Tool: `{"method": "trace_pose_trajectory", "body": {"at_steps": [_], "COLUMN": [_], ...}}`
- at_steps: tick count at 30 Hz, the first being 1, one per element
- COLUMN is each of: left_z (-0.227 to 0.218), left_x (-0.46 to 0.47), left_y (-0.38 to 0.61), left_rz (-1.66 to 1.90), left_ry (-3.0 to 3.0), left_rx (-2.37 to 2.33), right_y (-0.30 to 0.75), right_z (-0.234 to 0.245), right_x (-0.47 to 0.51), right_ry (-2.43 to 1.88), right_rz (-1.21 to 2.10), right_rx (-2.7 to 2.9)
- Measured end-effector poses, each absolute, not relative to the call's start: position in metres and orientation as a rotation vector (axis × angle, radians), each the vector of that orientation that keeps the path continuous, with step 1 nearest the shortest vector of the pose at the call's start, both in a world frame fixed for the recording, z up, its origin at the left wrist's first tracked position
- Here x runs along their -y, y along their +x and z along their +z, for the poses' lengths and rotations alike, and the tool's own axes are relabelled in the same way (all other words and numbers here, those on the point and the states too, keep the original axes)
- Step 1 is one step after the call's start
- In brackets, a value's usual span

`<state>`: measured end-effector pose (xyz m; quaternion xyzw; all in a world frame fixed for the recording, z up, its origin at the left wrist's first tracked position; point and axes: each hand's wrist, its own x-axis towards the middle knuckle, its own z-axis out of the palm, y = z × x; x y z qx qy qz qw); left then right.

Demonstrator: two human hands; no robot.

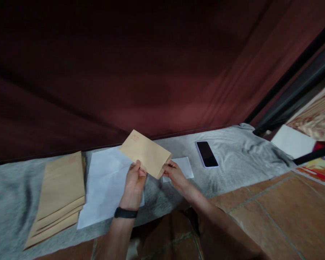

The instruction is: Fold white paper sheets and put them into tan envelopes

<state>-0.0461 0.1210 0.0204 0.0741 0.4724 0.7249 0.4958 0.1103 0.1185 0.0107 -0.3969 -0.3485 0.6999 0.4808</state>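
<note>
Nearest of all, two bare forearms reaching out over terracotta floor tiles (273,216), the left one banded with a black wristband (125,212). Further out, left hand (134,182) closed in a pinch on the near long edge of a brown envelope (146,152), thumb on top, fingers curled beneath. Right hand (174,175) at the envelope's right-hand short end, fingertips closed on that corner; impossible to tell whether inside the mouth or only outside it. Envelope itself lifted clear of the grey cloth (233,155), tilted, far corner highest, hanging above the gap between a large white sheet (105,184) and a small folded white paper (185,167) just past the right hand. Just beside the sheet on its left, a fanned stack of brown envelopes (59,195). Off to the right, well apart from both hands, a dark-screened phone (207,154) flat on the cloth. Behind everything, a maroon curtain (151,72).

Judged from the grip: best done by steadying with the left pinch alone, and lightly, so as not to crease the paper body. Work the right fingertips at the short end only, easing the mouth apart without tearing its corner. Hold the envelope level and low over the cloth, near the folded paper. Avoid dragging the left wrist across the loose sheet beneath.
</note>
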Motion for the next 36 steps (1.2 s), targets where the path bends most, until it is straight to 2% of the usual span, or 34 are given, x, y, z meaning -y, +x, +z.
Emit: {"method": "trace_pose_trajectory", "body": {"at_steps": [6, 11, 17, 29, 36], "left_z": [0.045, 0.059, 0.057, 0.075, 0.078], "left_x": [-0.114, -0.105, -0.104, -0.097, -0.099], "left_y": [-0.041, -0.048, -0.066, -0.083, -0.079], "left_rz": [1.633, 1.730, 1.757, 1.789, 1.830], "left_ry": [0.211, 0.329, 0.422, 0.679, 0.687], "left_rx": [-0.873, -0.560, -0.363, -0.633, -0.641], "right_y": [0.113, 0.110, 0.105, 0.091, 0.084], "right_z": [0.010, 0.016, 0.001, 0.010, 0.009], "right_x": [-0.134, -0.126, -0.116, -0.111, -0.105], "right_ry": [-0.937, -0.760, -0.785, -0.834, -0.703], "right_rz": [1.727, 1.972, 2.237, 2.210, 2.148], "right_rx": [0.773, 0.711, 0.728, 0.876, 0.831]}}
